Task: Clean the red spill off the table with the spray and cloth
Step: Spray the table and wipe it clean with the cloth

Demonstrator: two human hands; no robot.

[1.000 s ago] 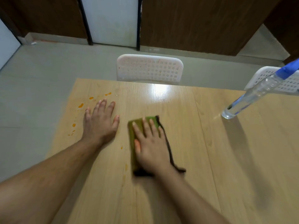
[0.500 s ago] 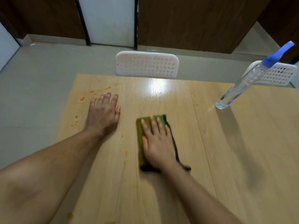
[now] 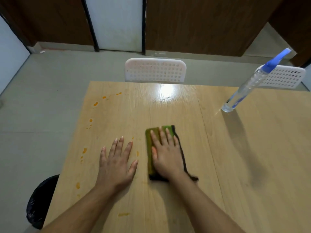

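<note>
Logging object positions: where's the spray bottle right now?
In the head view, the spray bottle stands untouched on the table's far right side, in front of the right-hand white chair, well away from the right hand pressing the green cloth.

Grey floor [image 3: 50, 91], brown wall panels [image 3: 202, 22], 2 white chairs [image 3: 155, 70].

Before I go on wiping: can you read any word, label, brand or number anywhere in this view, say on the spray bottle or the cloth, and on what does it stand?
None can be read.
Spray bottle: clear body with a blue mark low down, too small and blurred to tell if it is lettering.
Cloth under the right hand: no print visible.
Table and white chairs: no text.
</note>
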